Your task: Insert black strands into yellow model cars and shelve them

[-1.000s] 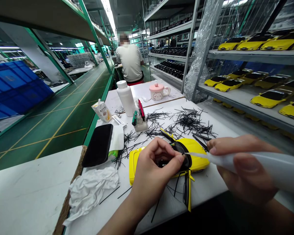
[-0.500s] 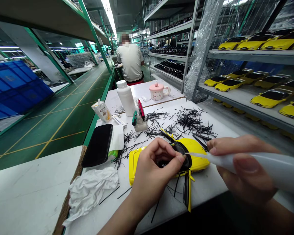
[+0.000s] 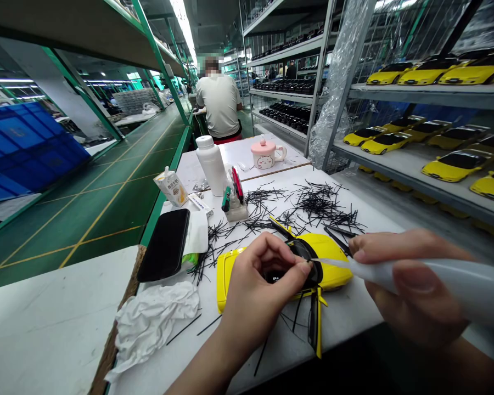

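The left hand (image 3: 261, 282) steadies the black window frame (image 3: 307, 253) of a yellow model car (image 3: 331, 258) in a narrow pinch, while the right hand (image 3: 411, 291) firmly grips a white needle-tip applicator (image 3: 395, 270), its point just beside that pinch.

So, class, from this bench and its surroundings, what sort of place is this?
Probably a model-car factory line. Steel racks hold rows of yellow model cars, a yellow model car lies on the white workbench, and a co-worker sits further along the line.

Left hand (image 3: 267, 280) curled, fingertips (image 3: 303, 267) pinched together; right hand (image 3: 411, 288) closed, fingers (image 3: 379, 252) wrapped.
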Demonstrator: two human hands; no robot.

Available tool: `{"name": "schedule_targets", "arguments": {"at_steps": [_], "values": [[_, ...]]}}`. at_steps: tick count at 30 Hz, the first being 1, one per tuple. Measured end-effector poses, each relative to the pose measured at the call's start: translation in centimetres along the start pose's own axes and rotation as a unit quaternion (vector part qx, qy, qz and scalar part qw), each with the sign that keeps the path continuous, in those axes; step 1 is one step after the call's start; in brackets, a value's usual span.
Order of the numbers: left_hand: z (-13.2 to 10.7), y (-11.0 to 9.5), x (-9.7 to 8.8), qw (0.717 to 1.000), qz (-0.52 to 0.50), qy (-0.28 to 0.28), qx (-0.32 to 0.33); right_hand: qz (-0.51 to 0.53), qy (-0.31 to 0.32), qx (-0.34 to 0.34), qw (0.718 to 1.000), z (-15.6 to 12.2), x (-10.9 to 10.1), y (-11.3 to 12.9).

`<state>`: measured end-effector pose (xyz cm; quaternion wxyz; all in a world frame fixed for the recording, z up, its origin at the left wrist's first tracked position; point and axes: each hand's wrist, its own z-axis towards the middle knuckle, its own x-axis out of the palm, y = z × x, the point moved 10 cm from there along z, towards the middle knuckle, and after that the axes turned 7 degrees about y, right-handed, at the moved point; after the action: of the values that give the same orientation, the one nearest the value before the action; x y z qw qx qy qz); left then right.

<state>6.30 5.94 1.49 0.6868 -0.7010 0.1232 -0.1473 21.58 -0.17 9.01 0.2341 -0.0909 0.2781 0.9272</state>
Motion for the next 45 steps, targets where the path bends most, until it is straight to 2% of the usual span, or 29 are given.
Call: {"name": "schedule_targets", "arguments": {"at_steps": [13, 26, 29, 31, 34, 36, 37, 38, 40, 42, 45], "values": [[0.0, -0.1, 0.2, 1.0, -0.011, 0.003, 0.001, 0.014, -0.007, -0.03, 0.999, 0.2, 0.0, 0.3], [0.0, -0.1, 0.0, 1.0, 0.002, -0.003, 0.007, -0.005, 0.003, -0.022, 1.0, -0.5, -0.2, -0.2], [0.1, -0.1, -0.1, 1.0, 0.001, -0.005, 0.007, 0.0, 0.01, -0.001, 1.0, -0.5, 0.0, -0.3], [0.1, 0.1, -0.2, 1.0, -0.001, -0.007, 0.003, 0.017, -0.014, 0.039, 0.999, -0.4, -0.4, -1.1], [0.2, 0.4, -0.3, 1.0, -0.012, -0.013, -0.009, 0.052, -0.11, 0.13, 0.984, -0.2, -2.5, -4.2], [0.3, 0.7, -0.5, 0.999, -0.027, -0.016, -0.023, 0.058, -0.126, 0.192, 0.972, 0.2, -3.7, -7.5], [0.4, 0.8, -0.5, 0.999, -0.036, -0.016, -0.03, 0.053, -0.095, 0.23, 0.967, 0.5, -3.8, -9.6], [0.4, 1.0, -0.5, 0.998, -0.044, -0.015, -0.037, 0.034, -0.036, 0.28, 0.959, 0.6, -3.7, -12.1], [0.5, 1.1, -0.6, 0.997, -0.056, -0.016, -0.046, -0.065, 0.052, 0.339, 0.937, 0.3, -4.6, -16.6], [0.6, 1.2, -0.9, 0.996, -0.064, -0.027, -0.05, -0.148, 0.134, 0.372, 0.906, -0.4, -5.4, -20.6], [0.7, 1.1, -1.5, 0.994, -0.073, -0.056, -0.051, -0.171, 0.18, 0.384, 0.889, -1.5, -5.9, -24.7]]}}
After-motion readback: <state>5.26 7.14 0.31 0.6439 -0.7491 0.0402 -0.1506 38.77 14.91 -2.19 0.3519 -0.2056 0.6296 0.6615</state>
